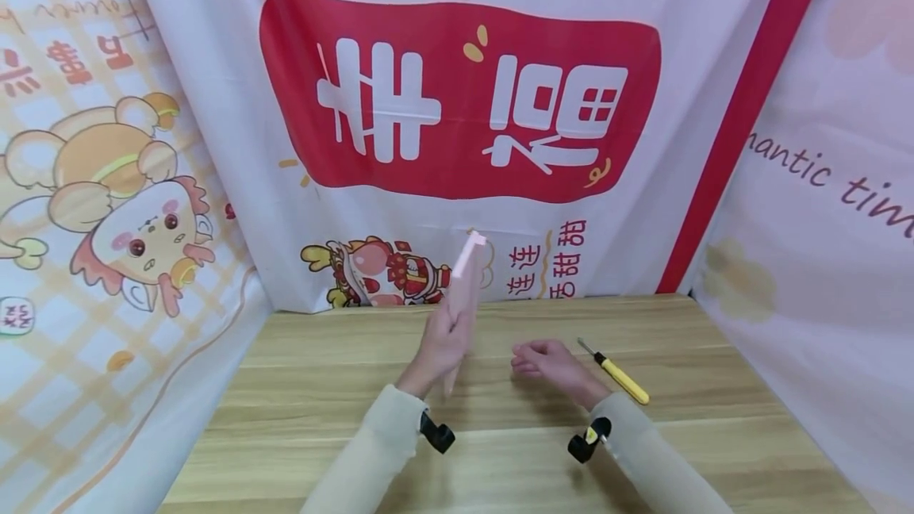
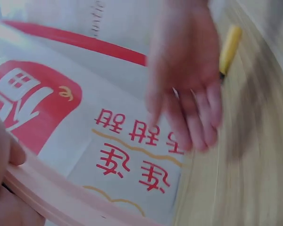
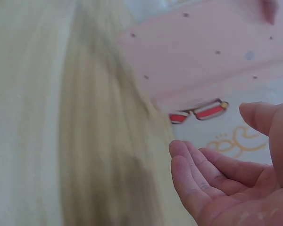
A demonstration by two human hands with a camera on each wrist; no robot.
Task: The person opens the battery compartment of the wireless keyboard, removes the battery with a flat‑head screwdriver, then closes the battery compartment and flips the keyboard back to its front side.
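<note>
A flat pink panel (image 1: 467, 272) stands nearly edge-on above the table, gripped by my left hand (image 1: 439, 347). In the right wrist view its pink face (image 3: 179, 56) shows several small dark dots, perhaps holes, and a fingertip of the left hand overlaps the upper corner. My right hand (image 1: 550, 363) is apart from the panel, low over the table to its right, with nothing in it. The left wrist view shows that palm (image 2: 186, 61) with relaxed fingers. Just right of the right hand lies a screwdriver (image 1: 621, 379) with a yellow and black handle.
The wood-grain table (image 1: 321, 387) ends at a white and red printed cloth (image 1: 457, 101) hanging behind it. More printed cloths hang along the left (image 1: 93, 260) and right (image 1: 821, 276) sides.
</note>
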